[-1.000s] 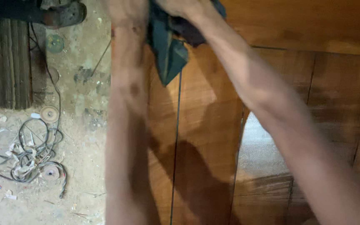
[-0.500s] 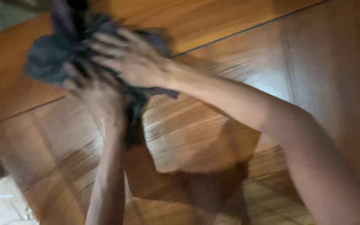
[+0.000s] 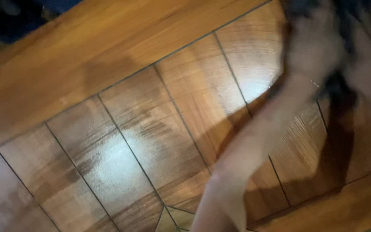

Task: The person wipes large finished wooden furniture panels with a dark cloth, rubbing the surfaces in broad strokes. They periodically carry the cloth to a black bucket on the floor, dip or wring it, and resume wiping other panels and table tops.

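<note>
Glossy wooden worktop, seen at a slant

I see a varnished wooden worktop (image 3: pixel 121 129) with inlaid panels split by thin dark lines, and a plain wide border plank (image 3: pixel 108 47) along its upper edge. Pale glare sits on two panels. A dark, blurred patch (image 3: pixel 5 21) fills the top left corner.
</note>
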